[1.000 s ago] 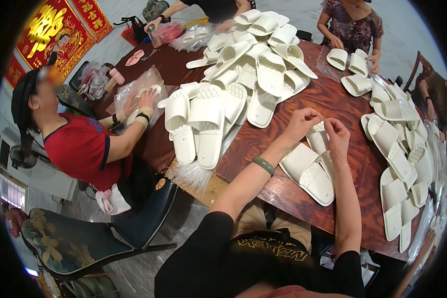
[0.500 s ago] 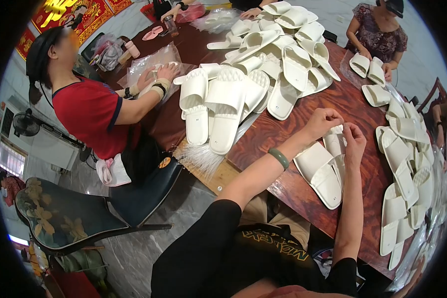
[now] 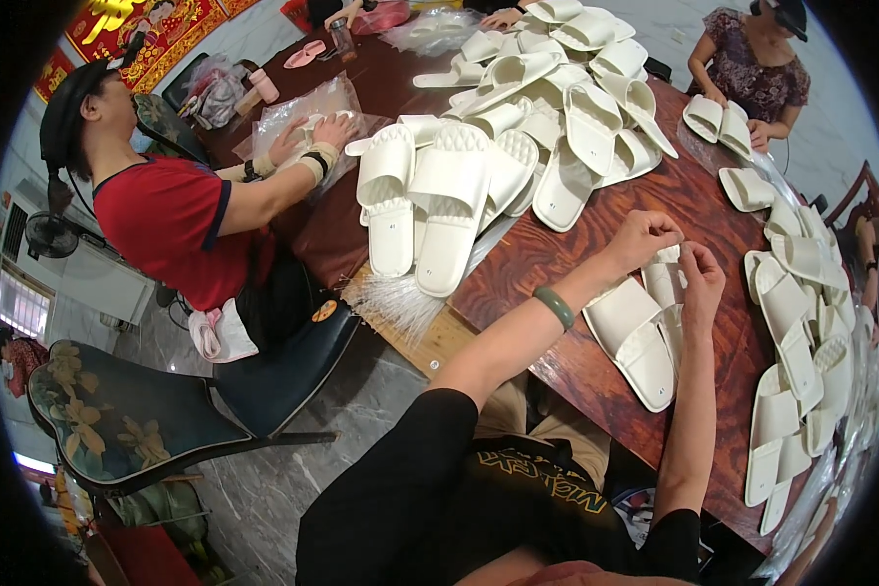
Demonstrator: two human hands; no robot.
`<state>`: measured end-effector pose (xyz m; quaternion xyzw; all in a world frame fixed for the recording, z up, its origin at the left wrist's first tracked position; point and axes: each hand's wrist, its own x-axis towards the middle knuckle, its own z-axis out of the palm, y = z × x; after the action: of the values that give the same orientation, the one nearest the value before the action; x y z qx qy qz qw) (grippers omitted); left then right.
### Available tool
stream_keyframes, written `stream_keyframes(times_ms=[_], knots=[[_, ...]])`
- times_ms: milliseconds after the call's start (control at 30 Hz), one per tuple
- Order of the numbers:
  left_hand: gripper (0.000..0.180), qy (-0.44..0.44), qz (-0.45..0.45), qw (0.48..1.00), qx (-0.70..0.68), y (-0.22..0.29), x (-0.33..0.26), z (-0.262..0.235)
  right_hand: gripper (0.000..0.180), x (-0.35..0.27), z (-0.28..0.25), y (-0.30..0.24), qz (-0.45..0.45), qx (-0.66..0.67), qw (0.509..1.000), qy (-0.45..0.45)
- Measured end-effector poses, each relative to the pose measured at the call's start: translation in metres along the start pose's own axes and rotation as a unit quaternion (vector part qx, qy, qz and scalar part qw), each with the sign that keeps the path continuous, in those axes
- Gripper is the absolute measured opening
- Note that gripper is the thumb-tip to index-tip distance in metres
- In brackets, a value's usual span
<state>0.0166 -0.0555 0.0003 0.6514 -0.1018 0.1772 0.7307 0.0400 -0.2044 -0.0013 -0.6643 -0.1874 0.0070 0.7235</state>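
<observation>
Over the dark wooden table, left hand and right hand, fingers pinching a cream-white slipper.

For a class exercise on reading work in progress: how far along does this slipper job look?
Looks done: white slippers lined up along the table's right edge. In hand: the left hand and right hand meet over a pair of white slippers on the wooden table, fingers pinched at something too small to tell. Left: the big heap of loose slippers across the table.
</observation>
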Motion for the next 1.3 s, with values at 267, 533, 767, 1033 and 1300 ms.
stream_keyframes(times_ms=[267,533,767,1033,1300], knots=[[0.011,0.001,0.007,1.000,0.008,-0.003,0.004,0.000,0.013,0.004,-0.002,0.003,0.007,-0.003,1.000,-0.004],[0.011,-0.004,-0.016,1.000,-0.005,-0.002,0.001,0.000,0.013,0.001,-0.002,0.003,0.019,0.003,1.000,-0.012],[0.011,-0.006,-0.010,1.000,-0.002,0.000,-0.001,0.001,0.013,-0.001,-0.002,0.005,0.007,-0.011,1.000,0.010],[0.011,-0.002,-0.020,0.999,0.037,-0.001,0.004,-0.001,0.015,0.004,0.003,0.002,-0.020,-0.021,1.000,0.006],[0.013,-0.009,-0.037,0.999,0.001,-0.003,0.003,0.006,0.014,0.002,0.002,0.006,0.001,0.008,0.999,0.052]])
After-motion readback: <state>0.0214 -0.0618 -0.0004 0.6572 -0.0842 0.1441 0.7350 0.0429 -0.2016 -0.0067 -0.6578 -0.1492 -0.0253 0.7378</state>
